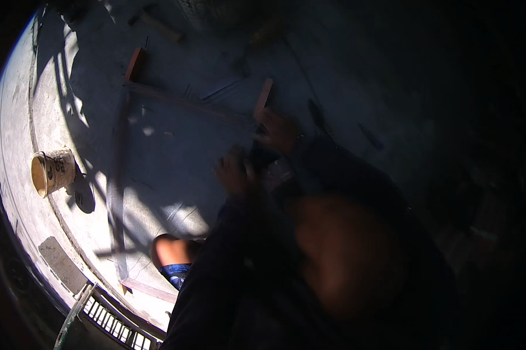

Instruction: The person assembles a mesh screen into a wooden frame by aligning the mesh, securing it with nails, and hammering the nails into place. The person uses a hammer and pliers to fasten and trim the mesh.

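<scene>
A large rectangular frame of thin wooden strips (175, 102) lies on the floor, with what looks like mesh (116, 204) along its left side. At its far right corner a reddish-brown wooden piece (264, 93) sticks out. My right hand (279, 131) is at the near end of that piece, its fingers bent against it. Closer to me and a little left, my left hand (235, 172) has curled fingers beside a dark shape. Deep shadow and blur hide what is in it. Another wooden piece (135, 64) projects from the far left corner.
A pale bucket (54, 172) lies on its side on the sunlit floor at left. My bare knee (172, 252) shows near the frame's left side. A dark, thin object (369, 135) lies to the right. A barred grating (114, 324) is at lower left.
</scene>
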`<action>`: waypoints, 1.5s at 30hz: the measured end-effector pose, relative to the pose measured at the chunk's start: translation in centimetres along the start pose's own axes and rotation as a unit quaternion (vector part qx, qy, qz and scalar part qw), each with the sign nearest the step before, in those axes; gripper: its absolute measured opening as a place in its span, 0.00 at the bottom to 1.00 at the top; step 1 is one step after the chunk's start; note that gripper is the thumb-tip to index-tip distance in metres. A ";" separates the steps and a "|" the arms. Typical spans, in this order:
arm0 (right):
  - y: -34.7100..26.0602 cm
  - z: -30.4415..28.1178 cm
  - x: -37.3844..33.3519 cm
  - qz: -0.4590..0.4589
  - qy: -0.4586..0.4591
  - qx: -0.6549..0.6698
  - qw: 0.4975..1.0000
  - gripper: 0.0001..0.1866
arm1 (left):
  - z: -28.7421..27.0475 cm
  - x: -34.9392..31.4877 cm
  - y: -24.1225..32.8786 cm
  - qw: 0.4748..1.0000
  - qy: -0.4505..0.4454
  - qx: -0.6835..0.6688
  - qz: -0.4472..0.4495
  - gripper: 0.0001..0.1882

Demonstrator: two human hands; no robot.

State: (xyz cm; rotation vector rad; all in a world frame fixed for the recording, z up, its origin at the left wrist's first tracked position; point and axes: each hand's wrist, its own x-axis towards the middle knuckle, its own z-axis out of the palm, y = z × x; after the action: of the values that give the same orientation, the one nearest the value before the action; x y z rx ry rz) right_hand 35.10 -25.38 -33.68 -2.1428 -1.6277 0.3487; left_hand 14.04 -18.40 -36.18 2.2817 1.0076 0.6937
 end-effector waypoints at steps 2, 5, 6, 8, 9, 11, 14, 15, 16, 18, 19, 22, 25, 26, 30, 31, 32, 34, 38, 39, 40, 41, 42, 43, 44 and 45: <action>1.0 -2.7 -2.6 0.018 0.015 0.000 1.000 0.25 | -0.3 0.1 -0.1 1.000 -0.005 0.022 -0.003 0.20; 3.0 -5.2 -7.4 0.255 0.047 -0.092 0.961 0.26 | -1.0 0.4 0.2 0.999 -0.013 0.053 -0.007 0.22; 3.8 -5.7 -9.1 0.353 0.037 -0.132 0.926 0.26 | -1.2 0.4 0.5 0.997 -0.020 0.070 -0.013 0.24; 5.8 -6.3 -11.2 0.273 0.039 -0.182 0.944 0.29 | -1.5 0.4 1.2 0.993 -0.038 0.105 -0.037 0.27; 6.8 -6.5 -11.8 0.243 0.029 -0.199 0.949 0.31 | -1.6 0.3 1.5 0.991 -0.037 0.117 -0.053 0.28; 8.7 -6.8 -11.5 0.220 0.021 -0.231 0.948 0.32 | -1.8 0.2 1.8 0.986 -0.052 0.135 -0.078 0.30; 10.1 -7.4 -8.3 0.236 -0.004 -0.211 0.949 0.32 | -2.0 0.2 1.2 0.974 -0.144 0.162 -0.061 0.33; 9.9 -7.9 -7.2 0.242 -0.007 -0.190 0.951 0.32 | -2.0 0.2 0.8 0.968 -0.174 0.171 -0.059 0.33; 9.0 -7.5 -5.7 0.217 0.028 -0.255 0.942 0.29 | -1.9 0.3 0.5 0.964 -0.186 0.181 -0.051 0.33; 7.3 -7.8 -1.8 0.126 0.026 -0.172 0.977 0.25 | -1.8 0.3 -0.2 0.957 -0.211 0.191 -0.049 0.33; 6.0 -7.9 -0.1 0.099 0.011 -0.121 0.988 0.24 | -1.7 0.2 -0.3 0.958 -0.205 0.193 -0.045 0.33; 2.8 -7.1 8.1 -0.015 0.025 -0.058 0.998 0.19 | -1.4 0.3 -0.6 0.957 -0.207 0.195 -0.049 0.33; 0.4 -5.1 16.6 -0.077 0.007 0.004 0.997 0.19 | -1.1 0.4 -0.9 0.963 -0.204 0.159 -0.071 0.33; -0.5 -3.9 19.5 -0.051 -0.019 0.009 0.998 0.19 | -1.1 0.3 -1.0 0.967 -0.196 0.143 -0.075 0.34; -2.2 1.3 31.2 -0.048 -0.027 -0.057 0.997 0.24 | -0.8 -0.2 -1.7 0.980 -0.160 0.099 -0.072 0.33; -2.6 2.8 34.1 -0.041 -0.030 -0.076 0.996 0.26 | -0.7 -0.5 -1.8 0.980 -0.148 0.115 -0.066 0.31; -2.7 4.3 36.6 -0.017 -0.050 -0.102 0.993 0.28 | -0.7 -0.7 -1.9 0.979 -0.142 0.134 -0.058 0.30; -2.5 6.8 41.0 0.042 -0.087 -0.099 0.990 0.31 | -0.5 -1.0 -2.0 0.981 -0.121 0.141 -0.061 0.27; -1.8 11.0 45.6 0.079 -0.003 -0.229 0.970 0.33 | -0.3 -0.9 -1.9 0.989 -0.064 0.108 -0.074 0.23; -2.0 11.6 46.4 0.090 0.005 -0.190 0.978 0.31 | -0.4 -0.8 -1.8 0.989 -0.069 0.110 -0.077 0.23; -2.5 11.8 47.2 0.113 0.001 -0.150 0.982 0.29 | -0.5 -0.7 -1.8 0.990 -0.058 0.099 -0.078 0.22; -3.1 11.6 47.9 0.167 -0.034 -0.114 0.979 0.27 | -0.6 -0.7 -1.7 0.991 -0.057 0.089 -0.081 0.22; -3.9 11.1 48.7 0.181 -0.064 0.053 0.980 0.23 | -0.7 -0.7 -1.6 0.991 -0.064 0.078 -0.090 0.22; -4.8 9.8 49.8 0.221 -0.122 0.212 0.944 0.20 | -0.8 -0.8 -1.5 0.991 -0.063 0.081 -0.082 0.21; -5.7 8.2 50.5 0.247 -0.161 0.364 0.884 0.17 | -0.9 -0.8 -1.5 0.991 -0.071 0.085 -0.078 0.21; -6.6 6.7 50.2 0.264 -0.183 0.441 0.838 0.15 | -0.9 -0.8 -1.5 0.990 -0.079 0.089 -0.072 0.20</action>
State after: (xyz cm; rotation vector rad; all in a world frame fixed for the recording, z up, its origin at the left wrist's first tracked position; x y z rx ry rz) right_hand 40.60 25.36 -33.64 -1.7503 -0.6918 1.4349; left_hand 12.25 -17.97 -36.73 2.3421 1.1845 0.3705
